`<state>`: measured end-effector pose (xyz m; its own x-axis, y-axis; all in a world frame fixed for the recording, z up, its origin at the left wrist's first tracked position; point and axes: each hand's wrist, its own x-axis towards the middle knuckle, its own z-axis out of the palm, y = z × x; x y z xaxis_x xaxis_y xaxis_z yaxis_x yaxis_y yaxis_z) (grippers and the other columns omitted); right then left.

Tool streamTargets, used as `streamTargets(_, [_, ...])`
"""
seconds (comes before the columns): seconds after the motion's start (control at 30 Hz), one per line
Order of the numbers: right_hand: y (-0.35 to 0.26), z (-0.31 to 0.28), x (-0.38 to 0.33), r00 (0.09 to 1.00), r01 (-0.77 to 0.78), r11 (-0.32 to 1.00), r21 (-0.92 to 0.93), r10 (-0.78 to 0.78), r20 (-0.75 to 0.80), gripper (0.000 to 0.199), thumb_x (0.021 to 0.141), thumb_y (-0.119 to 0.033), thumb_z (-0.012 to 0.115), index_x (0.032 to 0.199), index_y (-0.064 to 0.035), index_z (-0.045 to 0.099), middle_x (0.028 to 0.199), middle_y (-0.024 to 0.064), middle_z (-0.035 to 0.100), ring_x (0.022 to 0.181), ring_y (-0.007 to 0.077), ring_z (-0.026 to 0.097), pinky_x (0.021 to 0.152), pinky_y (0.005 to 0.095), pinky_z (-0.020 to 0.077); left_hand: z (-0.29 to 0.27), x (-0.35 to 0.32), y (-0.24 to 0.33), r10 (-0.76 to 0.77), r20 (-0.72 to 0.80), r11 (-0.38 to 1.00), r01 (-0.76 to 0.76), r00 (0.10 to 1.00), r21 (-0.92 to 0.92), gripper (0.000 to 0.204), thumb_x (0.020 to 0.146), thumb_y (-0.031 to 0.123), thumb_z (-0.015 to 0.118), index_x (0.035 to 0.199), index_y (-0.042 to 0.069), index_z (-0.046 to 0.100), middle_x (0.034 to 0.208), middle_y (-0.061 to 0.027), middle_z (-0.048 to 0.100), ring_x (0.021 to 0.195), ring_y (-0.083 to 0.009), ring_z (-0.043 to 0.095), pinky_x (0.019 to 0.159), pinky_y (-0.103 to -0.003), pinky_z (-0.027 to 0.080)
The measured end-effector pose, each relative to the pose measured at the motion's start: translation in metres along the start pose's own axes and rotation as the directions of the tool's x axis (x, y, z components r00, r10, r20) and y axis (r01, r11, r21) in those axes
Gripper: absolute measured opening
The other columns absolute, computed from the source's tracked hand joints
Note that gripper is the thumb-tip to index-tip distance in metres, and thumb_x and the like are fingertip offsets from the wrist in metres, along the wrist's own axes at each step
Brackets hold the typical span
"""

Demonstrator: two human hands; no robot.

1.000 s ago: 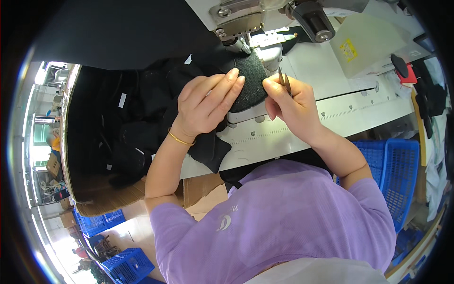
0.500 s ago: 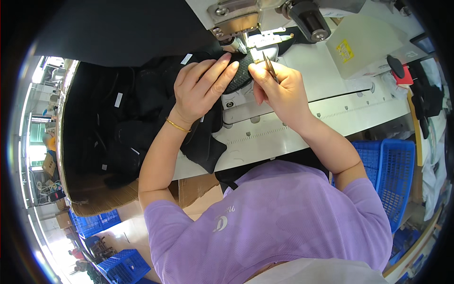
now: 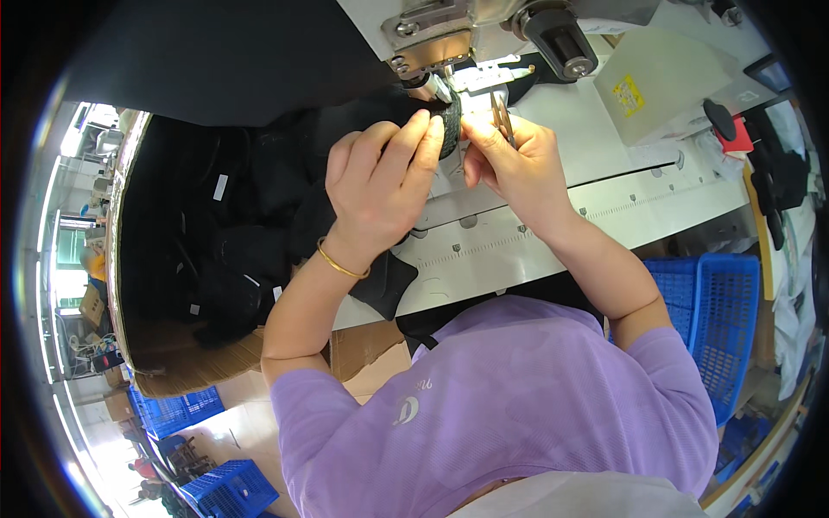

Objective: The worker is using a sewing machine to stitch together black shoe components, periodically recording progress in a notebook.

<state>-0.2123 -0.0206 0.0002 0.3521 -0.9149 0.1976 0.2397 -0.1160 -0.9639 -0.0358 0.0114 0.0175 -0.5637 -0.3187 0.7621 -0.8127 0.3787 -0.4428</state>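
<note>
My left hand [image 3: 380, 177] is closed with its fingertips pinching the edge of a black textured fabric piece [image 3: 451, 129], directly in front of the sewing machine's presser foot [image 3: 440, 88]. From the other side, my right hand [image 3: 516, 164] pinches near the same edge with thumb and forefinger. Tucked in that hand are dark metal thread snips [image 3: 502, 119], their two pointed blades sticking up past the fingers. Where the fabric passes under the foot, my fingertips and the machine partly hide it.
Dark fabric pieces [image 3: 250, 233] with small white labels are heaped on the left. The white machine table [image 3: 518, 246] carries a printed ruler strip. Blue plastic crates [image 3: 721, 328] stand at right and at lower left. The machine head [image 3: 484, 34] overhangs my hands.
My left hand has shifted slightly right and turned with fingers more upright, closer to my right hand. The fabric between them shows narrower and more curled. My right hand has barely moved.
</note>
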Motion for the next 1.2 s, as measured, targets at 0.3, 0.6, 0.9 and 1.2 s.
streamTargets(0.3, [-0.005,0.000,-0.002,0.999,-0.040,0.998,0.043,0.040,-0.001,0.032,0.097,-0.024,0.056,0.073,-0.0049,0.064,0.055,-0.0004,0.059,0.050,0.0019,0.044,0.046,0.0214,0.0333,-0.001,0.022,0.023,-0.078,0.104,0.988,0.063,0.992,0.139,0.021,0.072,0.009,0.064,0.091,0.004,0.065,0.090,-0.0061,0.061,0.083,-0.0188,0.057,0.076,-0.033,0.045])
streamTargets(0.6, [-0.004,-0.004,-0.001,0.996,-0.088,0.991,0.104,0.087,0.014,0.031,0.097,-0.024,0.057,0.073,-0.0050,0.063,0.056,-0.0002,0.058,0.048,0.0017,0.042,0.045,0.0204,0.0311,-0.033,0.024,0.046,-0.198,0.315,0.963,0.124,0.928,0.238,0.018,0.074,0.009,0.064,0.090,0.002,0.059,0.086,-0.0103,0.054,0.085,-0.0229,0.055,0.075,-0.036,0.047])
streamTargets(0.9, [-0.003,-0.007,-0.001,0.997,-0.073,0.990,0.118,0.072,0.015,0.036,0.097,-0.024,0.057,0.067,-0.0055,0.059,0.056,-0.0009,0.057,0.048,0.0022,0.044,0.045,0.0201,0.0318,-0.020,0.026,0.042,-0.062,0.129,0.997,0.069,0.990,-0.046,0.021,0.073,0.002,0.065,0.093,-0.003,0.059,0.094,-0.0136,0.058,0.087,-0.0259,0.059,0.074,-0.035,0.053])
streamTargets(1.2, [-0.003,-0.007,-0.001,0.997,-0.071,0.990,0.125,0.068,0.032,0.036,0.099,-0.026,0.054,0.069,-0.0061,0.059,0.055,-0.0010,0.057,0.048,0.0019,0.043,0.044,0.0201,0.0311,0.002,0.031,0.033,-0.087,0.121,0.995,0.091,0.989,-0.031,0.026,0.067,0.008,0.067,0.087,0.000,0.054,0.092,-0.0137,0.054,0.087,-0.0275,0.058,0.077,-0.037,0.052])
